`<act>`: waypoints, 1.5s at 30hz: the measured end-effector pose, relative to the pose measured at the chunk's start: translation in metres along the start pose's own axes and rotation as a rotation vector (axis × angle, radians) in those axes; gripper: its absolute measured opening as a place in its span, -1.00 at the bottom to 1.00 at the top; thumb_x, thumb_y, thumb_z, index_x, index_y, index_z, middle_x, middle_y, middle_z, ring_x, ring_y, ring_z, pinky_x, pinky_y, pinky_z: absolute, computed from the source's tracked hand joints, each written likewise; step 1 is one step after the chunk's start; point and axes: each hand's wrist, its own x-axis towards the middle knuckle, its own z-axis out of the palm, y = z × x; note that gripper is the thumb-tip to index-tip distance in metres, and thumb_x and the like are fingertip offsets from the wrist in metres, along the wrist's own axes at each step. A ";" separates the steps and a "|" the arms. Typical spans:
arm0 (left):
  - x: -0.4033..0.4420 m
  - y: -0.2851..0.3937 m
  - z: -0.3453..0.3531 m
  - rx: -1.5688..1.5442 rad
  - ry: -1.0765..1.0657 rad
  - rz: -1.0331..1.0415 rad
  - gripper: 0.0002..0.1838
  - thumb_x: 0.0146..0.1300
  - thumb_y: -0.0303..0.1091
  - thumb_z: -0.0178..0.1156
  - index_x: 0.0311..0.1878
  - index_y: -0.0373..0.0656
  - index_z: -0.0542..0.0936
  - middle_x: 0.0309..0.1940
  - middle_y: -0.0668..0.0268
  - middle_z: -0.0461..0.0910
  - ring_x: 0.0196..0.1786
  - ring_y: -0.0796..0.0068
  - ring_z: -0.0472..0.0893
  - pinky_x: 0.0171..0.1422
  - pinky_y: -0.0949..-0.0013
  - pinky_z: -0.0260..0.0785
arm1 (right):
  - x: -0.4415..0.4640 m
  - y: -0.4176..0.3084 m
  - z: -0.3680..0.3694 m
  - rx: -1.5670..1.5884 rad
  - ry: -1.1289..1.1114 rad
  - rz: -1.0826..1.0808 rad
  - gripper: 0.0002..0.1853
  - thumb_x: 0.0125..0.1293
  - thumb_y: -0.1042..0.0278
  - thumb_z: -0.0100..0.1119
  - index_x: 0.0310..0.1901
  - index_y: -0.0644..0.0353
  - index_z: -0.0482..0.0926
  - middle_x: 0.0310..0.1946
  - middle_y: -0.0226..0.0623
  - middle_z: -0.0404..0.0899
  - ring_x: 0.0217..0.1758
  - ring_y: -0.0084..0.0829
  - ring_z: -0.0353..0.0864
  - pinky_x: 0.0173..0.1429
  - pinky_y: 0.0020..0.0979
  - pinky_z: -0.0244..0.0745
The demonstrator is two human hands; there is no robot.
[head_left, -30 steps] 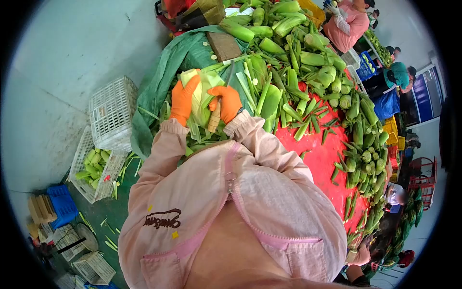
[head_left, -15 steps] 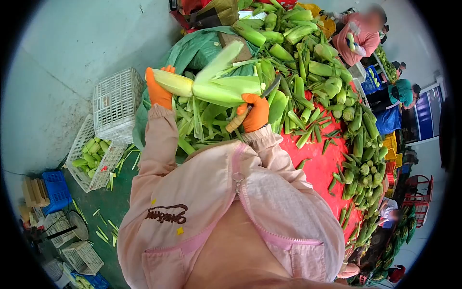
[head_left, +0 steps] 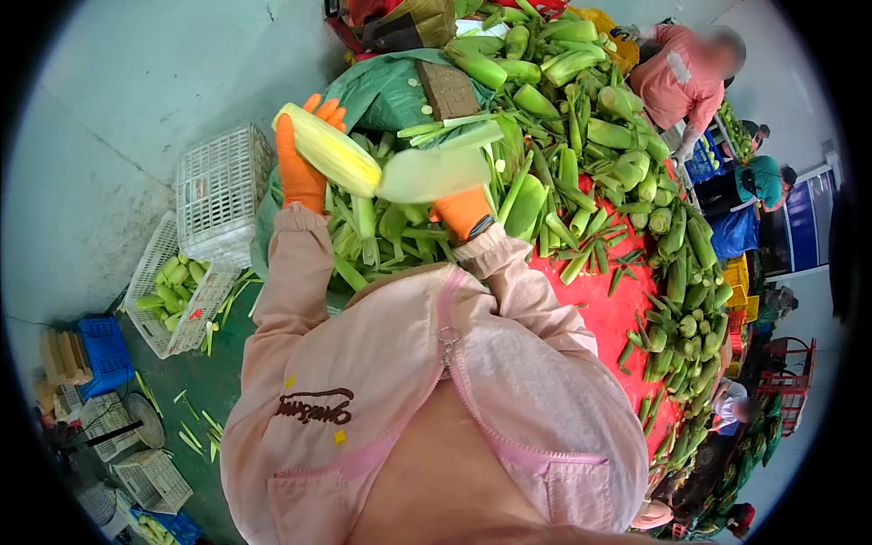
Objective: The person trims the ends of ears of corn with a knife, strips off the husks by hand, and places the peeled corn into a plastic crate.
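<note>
A pale yellow ear of corn (head_left: 331,153), stripped of most of its husk, lies in my left hand (head_left: 303,163), which is gloved in orange. The thumb and fingers are around its upper part. My right hand (head_left: 463,213), in an orange glove too, is just right of the ear's lower end. A blurred pale green husk (head_left: 436,173) covers its fingers, so I cannot make out its grip or the knife. Loose green husks (head_left: 400,222) lie beneath both hands, and a brown block (head_left: 447,89) rests on green cloth (head_left: 381,95) beyond.
Unhusked corn (head_left: 618,132) is heaped at the right on a red surface (head_left: 581,291). At the left stand a white crate (head_left: 218,195) and a crate (head_left: 154,318) of corn. A co-worker in pink (head_left: 677,77) is at the upper right; other people are farther off.
The husk has come away from the ear and is a blur by my right hand. My right hand has shifted slightly left and up, and the knife no longer shows. The ear now tilts more steeply.
</note>
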 end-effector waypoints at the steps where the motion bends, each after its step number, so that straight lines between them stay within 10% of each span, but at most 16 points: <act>1: -0.003 -0.003 0.006 0.002 -0.005 0.002 -0.18 0.39 0.31 -0.14 0.37 -0.28 0.34 0.34 -0.02 0.37 0.32 0.12 0.43 0.35 0.16 0.30 | 0.003 -0.001 0.004 0.002 0.002 -0.005 -0.54 0.21 0.23 0.39 0.11 0.24 0.59 -0.29 -0.39 0.64 -0.51 -0.59 0.53 -0.53 -0.57 0.47; 8: -0.022 -0.024 0.043 0.116 -0.329 -0.084 -0.07 0.37 0.32 -0.11 0.44 -0.42 0.19 0.36 -0.14 0.32 0.41 0.03 0.34 0.53 0.05 0.12 | 0.024 0.009 0.032 -0.075 0.068 -0.260 -0.38 0.11 -0.01 0.47 0.09 0.28 0.63 -0.34 -0.42 0.66 -0.49 -0.65 0.53 -0.49 -0.58 0.41; 10: -0.024 -0.027 0.047 0.157 -0.352 -0.083 -0.01 0.35 0.36 -0.13 0.44 -0.47 0.15 0.36 -0.17 0.32 0.41 0.04 0.34 0.53 0.05 0.12 | 0.011 -0.023 0.018 0.004 -0.238 0.210 -0.42 0.08 -0.04 0.47 0.01 0.25 0.66 -0.36 -0.40 0.68 -0.48 -0.64 0.55 -0.52 -0.59 0.36; 15: -0.030 -0.029 0.055 -0.033 -0.509 -0.318 0.08 0.29 0.51 -0.20 0.48 -0.36 0.13 0.37 -0.11 0.33 0.40 0.10 0.36 0.47 0.14 0.22 | 0.006 -0.018 0.011 0.124 -0.387 0.243 -0.51 0.08 0.02 0.48 -0.08 0.25 0.68 -0.39 -0.39 0.69 -0.50 -0.63 0.55 -0.55 -0.60 0.32; 25: -0.043 -0.043 0.053 0.301 -0.208 -0.245 -0.19 0.40 -0.12 0.15 0.55 -0.27 0.03 0.34 0.20 0.34 0.26 0.42 0.45 0.30 0.39 0.32 | 0.001 0.000 0.006 -0.075 0.003 0.203 -0.46 0.10 -0.04 0.49 -0.17 0.36 0.66 -0.50 -0.36 0.62 -0.62 -0.63 0.47 -0.57 -0.55 0.30; 30: -0.034 -0.037 0.049 0.340 -0.290 -0.445 -0.34 0.46 0.13 -0.04 0.33 -0.29 0.37 0.01 0.06 0.60 -0.01 0.31 0.61 0.14 0.23 0.48 | -0.005 0.002 0.009 -0.128 -0.114 0.065 -0.44 0.23 -0.16 0.33 -0.08 0.28 0.67 -0.46 -0.31 0.65 -0.54 -0.56 0.57 -0.49 -0.48 0.46; 37: -0.004 -0.052 -0.002 -0.161 0.084 -0.390 -0.15 0.33 0.31 0.04 0.27 -0.40 0.34 0.15 -0.09 0.49 0.18 0.02 0.54 0.33 0.03 0.40 | -0.028 -0.009 -0.004 0.362 -0.164 0.026 -0.60 0.49 0.04 0.05 -0.13 0.26 0.68 -0.43 -0.37 0.66 -0.57 -0.64 0.46 -0.49 -0.59 0.37; 41: 0.035 -0.051 -0.061 -0.207 0.338 -0.172 -0.06 0.30 0.36 0.05 0.32 -0.44 0.26 0.22 -0.10 0.44 0.23 -0.06 0.51 0.37 0.00 0.35 | -0.043 -0.001 -0.002 0.122 -0.446 0.155 -0.57 0.43 -0.07 0.10 -0.26 0.19 0.68 -0.41 -0.31 0.70 -0.56 -0.49 0.55 -0.45 -0.47 0.42; 45: 0.018 -0.039 -0.051 -0.160 0.281 -0.163 -0.04 0.29 0.40 0.01 0.35 -0.40 0.28 0.28 -0.09 0.39 0.28 -0.02 0.47 0.43 0.05 0.30 | -0.015 0.018 -0.001 -0.984 -0.193 -0.205 -0.21 0.02 -0.42 0.32 0.00 0.20 0.65 -0.32 -0.19 0.70 -0.24 -0.13 0.68 -0.14 -0.23 0.55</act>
